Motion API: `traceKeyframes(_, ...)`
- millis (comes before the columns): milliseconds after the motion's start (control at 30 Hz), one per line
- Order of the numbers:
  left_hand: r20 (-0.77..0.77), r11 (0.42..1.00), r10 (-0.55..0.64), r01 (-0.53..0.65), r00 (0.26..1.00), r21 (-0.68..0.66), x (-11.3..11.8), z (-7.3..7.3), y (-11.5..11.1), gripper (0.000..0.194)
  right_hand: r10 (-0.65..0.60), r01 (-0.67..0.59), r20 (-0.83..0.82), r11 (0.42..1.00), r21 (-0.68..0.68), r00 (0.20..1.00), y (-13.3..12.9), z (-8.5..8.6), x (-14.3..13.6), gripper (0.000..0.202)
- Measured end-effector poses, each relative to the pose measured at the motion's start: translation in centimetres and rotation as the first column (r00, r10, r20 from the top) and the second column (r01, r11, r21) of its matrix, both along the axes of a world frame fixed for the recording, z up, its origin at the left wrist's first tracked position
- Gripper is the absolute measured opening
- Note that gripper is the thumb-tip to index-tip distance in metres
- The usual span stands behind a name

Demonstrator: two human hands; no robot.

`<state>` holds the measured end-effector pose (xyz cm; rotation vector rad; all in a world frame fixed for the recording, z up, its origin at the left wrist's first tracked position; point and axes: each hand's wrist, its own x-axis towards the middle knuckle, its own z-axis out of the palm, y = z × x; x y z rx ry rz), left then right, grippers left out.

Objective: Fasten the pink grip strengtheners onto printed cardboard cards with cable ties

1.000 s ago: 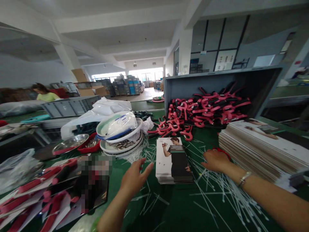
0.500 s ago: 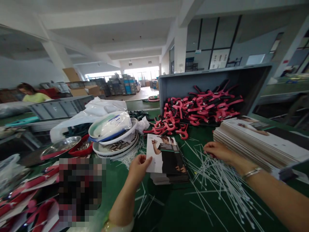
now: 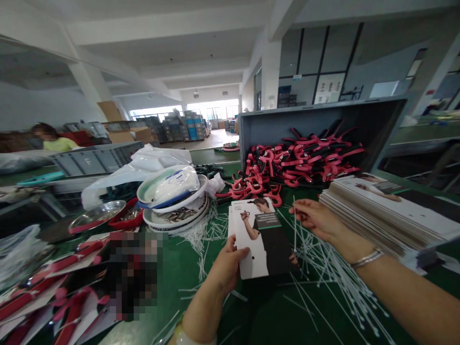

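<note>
My left hand [image 3: 230, 261] grips the left edge of a printed card [image 3: 266, 244], thumb on its face. The card is tilted towards me, in front of other cards partly hidden behind it. My right hand [image 3: 316, 218] pinches a thin white cable tie [image 3: 294, 223], which stands nearly upright beside the card's right edge. Below and right of that hand, a loose heap of white cable ties [image 3: 341, 278] spreads over the green table [image 3: 266, 311].
Behind, a grey crate [image 3: 312, 111] on its side spills pink-and-black clamps [image 3: 287, 163]. A tall card stack [image 3: 377, 211] lies right. Stacked bowls [image 3: 176, 206] and carded clamps [image 3: 72, 268] are left. A person [image 3: 59, 141] sits far left.
My left hand has lifted and tilted a card, moving right. My right hand has risen and moved left from the heap, with a cable tie in its fingers.
</note>
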<state>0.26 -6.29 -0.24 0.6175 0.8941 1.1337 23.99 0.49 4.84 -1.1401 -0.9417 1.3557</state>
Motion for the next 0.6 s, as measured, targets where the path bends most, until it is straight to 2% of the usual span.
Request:
traceKeyframes(133,-0.008,0.999,0.042,-0.042,0.999,-0.009,0.5,0.0,-0.1,0.068,0.076,-0.076,-0.005,0.997,-0.022,0.997,-0.3,-0.1,-2.8,0.01)
traceKeyframes(267,0.012,0.997,0.082,-0.082,0.997,0.003,0.5,-0.2,0.0,0.067,0.144,-0.144,0.059,0.99,-0.008,0.988,-0.6,-0.2,-4.9,0.013)
traceKeyframes(367,0.047,0.993,0.12,-0.12,0.992,0.004,0.2,-0.4,0.1,0.061,0.19,-0.21,0.203,0.974,0.084,0.961,-1.2,0.1,-6.1,0.018)
traceKeyframes(433,0.061,0.993,0.116,-0.117,0.991,0.011,0.0,-0.5,0.2,0.06,0.166,-0.266,0.413,0.944,0.196,0.895,-1.8,0.7,-6.7,0.018)
traceKeyframes(467,0.062,0.993,0.114,-0.115,0.992,0.016,-0.1,-0.5,0.2,0.06,0.109,-0.303,0.558,0.914,0.27,0.823,-2.2,1.1,-6.9,0.016)
traceKeyframes(500,0.061,0.993,0.119,-0.12,0.991,0.019,-0.1,-0.5,0.2,0.06,0.013,-0.353,0.707,0.872,0.338,0.707,-2.5,1.5,-7.1,0.015)
traceKeyframes(567,0.05,0.989,0.146,-0.147,0.988,0.026,-0.1,-0.4,0.2,0.06,-0.231,-0.498,0.908,0.775,0.389,0.351,-3.2,2.2,-7.5,0.015)
traceKeyframes(600,0.047,0.986,0.161,-0.162,0.986,0.033,-0.1,-0.3,0.1,0.06,-0.331,-0.572,0.93,0.737,0.359,0.157,-3.5,2.4,-7.7,0.017)
